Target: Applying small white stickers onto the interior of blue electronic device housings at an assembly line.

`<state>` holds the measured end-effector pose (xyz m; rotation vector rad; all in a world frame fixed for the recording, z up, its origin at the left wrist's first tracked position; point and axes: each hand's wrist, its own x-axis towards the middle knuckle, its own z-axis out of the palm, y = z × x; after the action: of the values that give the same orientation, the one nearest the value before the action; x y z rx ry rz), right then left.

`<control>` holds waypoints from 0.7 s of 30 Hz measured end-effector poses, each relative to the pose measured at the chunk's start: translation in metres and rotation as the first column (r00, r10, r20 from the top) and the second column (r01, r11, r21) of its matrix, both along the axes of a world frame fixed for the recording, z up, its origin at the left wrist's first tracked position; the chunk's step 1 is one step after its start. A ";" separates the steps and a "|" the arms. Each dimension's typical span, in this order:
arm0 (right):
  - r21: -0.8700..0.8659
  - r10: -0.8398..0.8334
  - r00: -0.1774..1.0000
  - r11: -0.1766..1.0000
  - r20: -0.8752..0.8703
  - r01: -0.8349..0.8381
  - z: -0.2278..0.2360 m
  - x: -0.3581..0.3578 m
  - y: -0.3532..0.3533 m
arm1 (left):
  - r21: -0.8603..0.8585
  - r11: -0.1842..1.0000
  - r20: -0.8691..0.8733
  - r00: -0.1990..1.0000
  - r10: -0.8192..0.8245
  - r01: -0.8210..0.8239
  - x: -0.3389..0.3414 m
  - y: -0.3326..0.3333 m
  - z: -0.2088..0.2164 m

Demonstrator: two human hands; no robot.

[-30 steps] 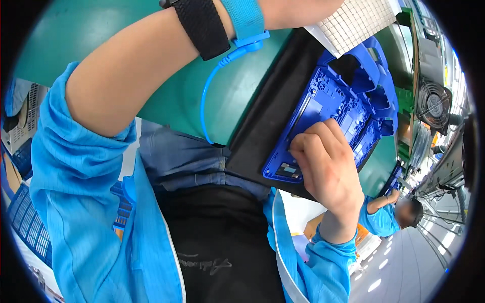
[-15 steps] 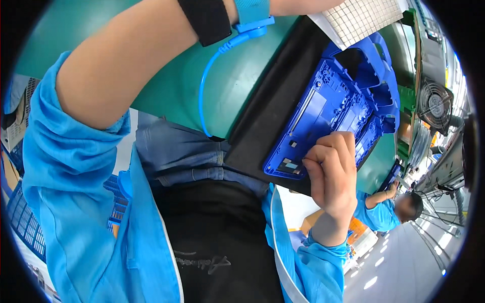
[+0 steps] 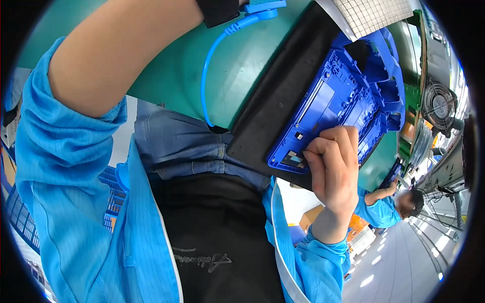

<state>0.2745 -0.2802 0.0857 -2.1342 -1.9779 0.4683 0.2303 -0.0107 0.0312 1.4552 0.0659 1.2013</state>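
Observation:
My right hand (image 3: 333,169) is over the near end of a blue plastic housing (image 3: 314,121), its fingers curled and the thumb and index finger pressed together. Whatever they pinch, if anything, is too small or hidden to make out. The housing lies open side up, showing ribs, slots and a small window near my fingertips. Beneath it is a black mat (image 3: 273,96). My left forearm (image 3: 126,50) reaches across the upper left; the hand itself is beyond the top edge. On that wrist are a black band (image 3: 218,11) and a blue wrist strap (image 3: 260,11) with a cord.
A white sheet divided into small squares (image 3: 376,17) overhangs the housing's far end. The green tabletop (image 3: 237,70) spreads under the mat, with the blue cord (image 3: 204,83) looping over it. A fan (image 3: 438,103) stands at far right. Another person in blue (image 3: 381,208) works beyond.
The view has shifted slightly, so the housing and mat appear a little higher and further right. My left hand has gone out past the top edge. My right hand keeps its pinch over the housing.

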 end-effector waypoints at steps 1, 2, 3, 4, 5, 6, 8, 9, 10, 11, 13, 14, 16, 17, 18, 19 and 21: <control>-0.003 -0.002 1.000 1.000 0.004 0.002 0.000 0.000 -0.001 | 0.003 1.000 -0.003 1.000 -0.005 0.005 0.000 0.000 -0.001; -0.004 -0.003 1.000 1.000 0.007 0.003 0.000 0.000 -0.001 | 0.008 1.000 -0.007 1.000 -0.008 0.008 0.001 0.000 0.000; -0.004 -0.004 1.000 1.000 0.006 0.004 0.000 -0.001 0.000 | 0.007 1.000 -0.008 1.000 -0.009 0.009 0.001 0.000 0.000; -0.006 0.001 1.000 1.000 0.010 -0.001 0.000 -0.001 0.000 | 0.005 1.000 -0.009 1.000 -0.002 0.002 0.000 -0.001 0.000; -0.006 0.007 1.000 1.000 0.016 -0.007 0.000 -0.001 0.001 | 0.004 1.000 -0.008 1.000 0.008 -0.008 0.000 0.000 0.000; -0.005 0.008 1.000 1.000 0.016 -0.008 0.000 0.000 0.002 | 0.005 1.000 -0.009 1.000 0.010 -0.009 0.000 0.001 0.000; 0.026 0.009 0.998 1.000 -0.055 -0.008 0.001 0.003 0.005 | 0.011 0.999 -0.005 0.999 0.031 -0.031 -0.002 0.004 0.000; 0.030 0.013 0.998 0.999 -0.055 -0.012 0.001 0.004 0.007 | 0.015 0.999 -0.005 0.999 0.035 -0.035 -0.004 0.005 0.002; 0.039 0.014 0.997 0.999 -0.071 -0.011 0.001 0.005 0.009 | 0.019 0.998 -0.013 0.998 0.056 -0.056 -0.007 0.007 0.005; 0.039 -0.006 0.997 0.999 -0.079 0.009 0.000 0.007 0.005 | 0.013 0.998 -0.014 0.998 0.058 -0.057 -0.003 0.004 0.004; 0.043 -0.017 0.999 0.999 -0.037 0.019 -0.002 0.006 0.003 | -0.041 0.999 -0.002 1.000 -0.004 0.003 0.003 -0.002 0.004; 0.068 -0.006 1.000 0.998 -0.015 0.007 -0.002 0.007 0.003 | -0.072 0.997 -0.010 0.999 -0.042 0.042 0.003 -0.003 0.010; 0.116 -0.061 0.993 0.991 -0.098 0.072 -0.001 0.009 -0.002 | -0.119 0.991 -0.138 0.987 -0.082 0.066 -0.019 -0.027 0.040; 0.152 -0.083 0.978 0.982 -0.192 0.113 0.002 0.009 -0.001 | -0.172 0.984 -0.271 0.958 -0.099 0.053 -0.032 -0.028 0.055; 0.208 -0.114 0.960 0.963 -0.256 0.170 0.003 0.012 -0.004 | -0.234 0.952 -0.261 0.930 -0.259 0.200 -0.029 -0.019 0.044; 0.279 -0.139 0.958 0.937 -0.249 0.208 0.005 0.017 -0.007 | -0.289 0.894 -0.247 0.876 -0.414 0.342 -0.022 -0.013 0.026; 0.472 -0.248 0.933 0.810 -0.263 0.348 0.010 0.019 -0.012 | -0.006 0.981 -0.161 0.968 -0.193 0.195 -0.024 -0.033 0.018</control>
<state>0.2933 -0.2925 0.0961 -1.9147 -1.4143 0.0654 0.2066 -0.0441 0.0488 1.5281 0.0273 0.9255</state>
